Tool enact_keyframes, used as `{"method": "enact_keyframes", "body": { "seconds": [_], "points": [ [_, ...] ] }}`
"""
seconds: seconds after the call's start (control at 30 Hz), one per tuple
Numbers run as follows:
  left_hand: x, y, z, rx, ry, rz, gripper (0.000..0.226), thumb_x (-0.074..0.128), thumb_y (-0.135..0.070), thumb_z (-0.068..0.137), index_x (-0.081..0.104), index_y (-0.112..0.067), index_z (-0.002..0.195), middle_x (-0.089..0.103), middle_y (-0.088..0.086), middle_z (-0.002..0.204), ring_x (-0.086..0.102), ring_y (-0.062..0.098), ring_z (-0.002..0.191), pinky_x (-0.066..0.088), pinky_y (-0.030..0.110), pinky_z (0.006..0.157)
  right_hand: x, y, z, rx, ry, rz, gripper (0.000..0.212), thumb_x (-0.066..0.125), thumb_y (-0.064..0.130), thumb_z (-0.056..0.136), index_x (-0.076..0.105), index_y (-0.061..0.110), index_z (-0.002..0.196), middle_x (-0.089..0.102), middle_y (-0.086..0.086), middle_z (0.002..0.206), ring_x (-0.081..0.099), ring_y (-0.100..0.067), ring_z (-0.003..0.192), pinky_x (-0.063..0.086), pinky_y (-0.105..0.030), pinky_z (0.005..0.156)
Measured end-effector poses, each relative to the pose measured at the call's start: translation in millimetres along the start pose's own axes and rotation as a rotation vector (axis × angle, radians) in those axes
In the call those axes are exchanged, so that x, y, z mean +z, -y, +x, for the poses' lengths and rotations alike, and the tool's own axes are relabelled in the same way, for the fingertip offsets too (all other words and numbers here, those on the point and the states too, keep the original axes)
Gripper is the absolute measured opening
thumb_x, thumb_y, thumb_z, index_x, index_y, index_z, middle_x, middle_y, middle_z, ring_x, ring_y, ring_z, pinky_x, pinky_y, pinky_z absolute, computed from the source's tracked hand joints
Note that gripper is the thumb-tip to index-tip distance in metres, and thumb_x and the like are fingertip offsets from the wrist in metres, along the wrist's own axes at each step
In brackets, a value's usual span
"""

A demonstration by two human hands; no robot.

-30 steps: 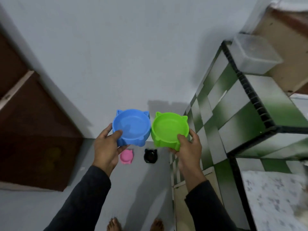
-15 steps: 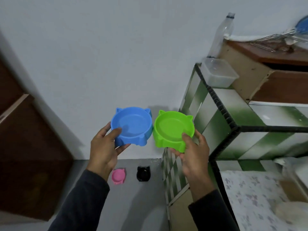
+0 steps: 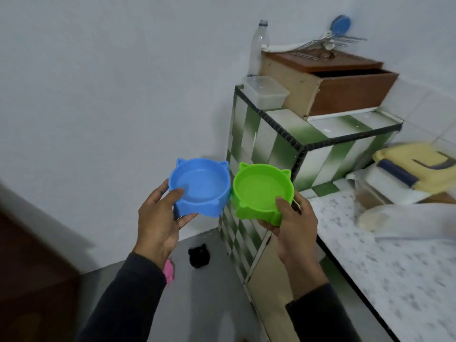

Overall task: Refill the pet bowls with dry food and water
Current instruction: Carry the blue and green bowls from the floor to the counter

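Between the hands, two empty bowls held level: left hand (image 3: pixel 158 218) grips blue bowl (image 3: pixel 199 186), right hand (image 3: pixel 293 220) grips green bowl (image 3: pixel 262 191), thumbs over rims, probably for carrying to the counter (image 3: pixel 394 267).

Blue bowl (image 3: pixel 200 185) and lime-green bowl (image 3: pixel 262 191), both plain, no pattern. Black bowl (image 3: pixel 199 255) and pink bowl (image 3: pixel 169 270) on grey floor (image 3: pixel 197 304). Sleeves (image 3: pixel 123 299) dark grey. Wall (image 3: pixel 111 82) plain white. Ledge (image 3: pixel 291 129) tiled in green-and-white checks with black edging. Counter (image 3: pixel 394 267) white with grey speckle. Box (image 3: pixel 345 92) red-brown front, beige side. Tub (image 3: pixel 266 93) clear. Towel (image 3: pixel 414 159) pale yellow, navy trim. Door (image 3: pixel 29 280) dark brown.
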State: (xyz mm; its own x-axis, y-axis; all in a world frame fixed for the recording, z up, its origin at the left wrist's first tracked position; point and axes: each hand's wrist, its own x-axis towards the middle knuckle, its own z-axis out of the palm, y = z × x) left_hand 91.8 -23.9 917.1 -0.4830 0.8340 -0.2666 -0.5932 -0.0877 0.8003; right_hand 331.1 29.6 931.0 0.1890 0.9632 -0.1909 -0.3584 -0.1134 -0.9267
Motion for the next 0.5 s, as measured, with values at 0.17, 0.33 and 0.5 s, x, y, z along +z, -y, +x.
{"method": "enact_keyframes", "body": {
  "seconds": [0.17,0.33,0.5],
  "points": [
    [11.6,19.2,-33.1,-0.093,0.111,0.051,0.043,0.073,-0.011,0.091,0.069,-0.022,0.132,0.070,0.005,0.130,0.073,0.031,0.111,0.063,0.049,0.082,-49.4,5.0,-46.9,-0.029,-0.155,0.020,0.040,0.070,0.012,0.092,0.063,0.030,0.127,0.065,0.006,0.109,0.070,-0.024,0.096,0.062,-0.044,0.061],
    [38.6,47.4,-73.5,-0.164,0.233,0.115,0.040,0.070,-0.011,0.093,0.069,-0.021,0.132,0.066,0.005,0.135,0.067,0.033,0.118,0.063,0.045,0.079,-109.5,16.6,-90.3,-0.072,-0.312,0.042,0.035,0.070,0.013,0.091,0.065,0.035,0.118,0.069,-0.001,0.102,0.072,-0.027,0.093,0.061,-0.044,0.061],
    [69.0,79.2,-116.3,-0.209,0.321,0.176,0.039,0.072,-0.013,0.092,0.070,-0.022,0.130,0.069,0.002,0.130,0.070,0.033,0.112,0.062,0.039,0.069,-167.8,31.6,-128.7,-0.128,-0.468,0.068,0.039,0.069,0.012,0.091,0.063,0.032,0.123,0.067,-0.005,0.101,0.071,-0.032,0.092,0.060,-0.042,0.058]
  ]
}}
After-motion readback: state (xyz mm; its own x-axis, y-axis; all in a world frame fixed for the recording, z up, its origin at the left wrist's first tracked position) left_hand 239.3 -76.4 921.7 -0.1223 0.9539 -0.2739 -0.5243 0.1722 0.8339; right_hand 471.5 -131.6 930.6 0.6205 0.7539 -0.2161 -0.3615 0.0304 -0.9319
